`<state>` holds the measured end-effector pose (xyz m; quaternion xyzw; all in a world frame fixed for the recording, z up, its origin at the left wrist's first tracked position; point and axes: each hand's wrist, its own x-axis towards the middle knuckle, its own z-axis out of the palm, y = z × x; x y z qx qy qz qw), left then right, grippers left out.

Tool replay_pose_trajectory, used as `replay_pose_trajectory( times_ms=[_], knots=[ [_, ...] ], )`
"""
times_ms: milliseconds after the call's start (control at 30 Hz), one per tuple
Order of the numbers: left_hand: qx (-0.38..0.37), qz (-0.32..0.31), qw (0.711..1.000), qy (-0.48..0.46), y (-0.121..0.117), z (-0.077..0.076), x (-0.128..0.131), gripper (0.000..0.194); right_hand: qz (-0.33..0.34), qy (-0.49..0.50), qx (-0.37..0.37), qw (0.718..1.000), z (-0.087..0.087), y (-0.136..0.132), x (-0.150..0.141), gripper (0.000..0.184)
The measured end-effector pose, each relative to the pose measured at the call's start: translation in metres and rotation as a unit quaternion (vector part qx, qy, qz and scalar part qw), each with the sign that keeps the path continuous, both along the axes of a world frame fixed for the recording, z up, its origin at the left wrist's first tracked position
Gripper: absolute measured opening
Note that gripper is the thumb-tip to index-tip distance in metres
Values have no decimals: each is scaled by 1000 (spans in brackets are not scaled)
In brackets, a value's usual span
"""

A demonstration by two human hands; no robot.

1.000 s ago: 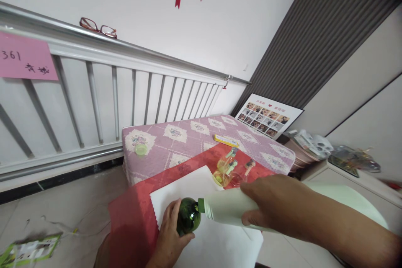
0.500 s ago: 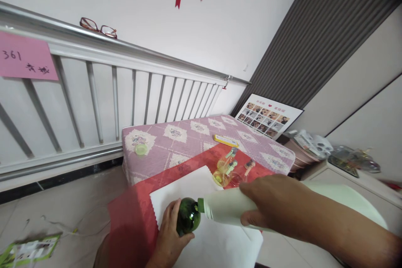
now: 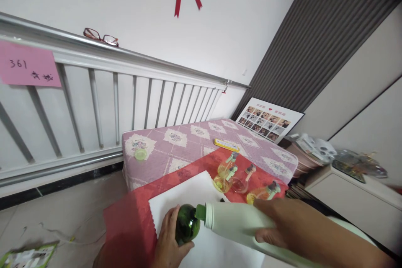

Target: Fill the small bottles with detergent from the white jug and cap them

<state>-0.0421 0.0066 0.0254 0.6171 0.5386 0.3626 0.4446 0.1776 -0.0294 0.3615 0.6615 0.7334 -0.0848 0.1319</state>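
My left hand (image 3: 172, 236) is wrapped round a dark green, round glass bottle (image 3: 186, 226) above a white cloth (image 3: 191, 190). My right hand (image 3: 276, 217) grips a large pale green bottle (image 3: 234, 220) from above. That bottle lies tilted almost level, its threaded mouth pointing left. The short green neck (image 3: 200, 212) of the round bottle meets this mouth; whether one enters the other I cannot tell, nor can I make out any liquid between them. Beyond my right hand stand several small clear bottles, among them one with yellow liquid (image 3: 222, 183) and a colourless one (image 3: 241, 184).
A red cloth (image 3: 125, 217) lies under the white one on a purple flowered cover (image 3: 163, 163). On the cover are a pale green lid (image 3: 140, 154) and a yellow-edged case (image 3: 226, 145). A white radiator (image 3: 106, 104) runs along the wall; a photo board (image 3: 270, 119) leans behind.
The view has tilted up a little. My right hand and the pale green bottle have shifted slightly right, showing more of the round bottle's neck. Another small bottle with yellow liquid now shows beyond the right hand.
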Motion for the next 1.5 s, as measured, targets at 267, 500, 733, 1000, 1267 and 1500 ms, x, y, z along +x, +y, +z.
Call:
replay_pose_trajectory(
  times_ms=[267, 500, 733, 1000, 1267, 1500],
  knots=[
    [66, 38, 997, -2, 2, -27, 10, 100, -80, 265, 92, 957, -25, 14, 42, 36],
    [109, 56, 992, 11, 5, -39, 14, 100, -164, 406, 260, 860, -98, 51, 30, 39],
    [80, 61, 994, 43, 7, -36, 15, 103, -205, 510, 349, 759, -189, 86, 0, 54],
    [116, 73, 989, 48, 6, -40, 14, 102, -224, 521, 339, 751, -243, 76, -20, 42],
    [149, 95, 984, 28, 3, -47, 14, 96, -272, 465, 351, 766, -253, 47, 37, 51],
    [145, 83, 986, 15, 3, -48, 10, 90, -319, 358, 330, 813, -272, 40, 90, 42]
  ],
)
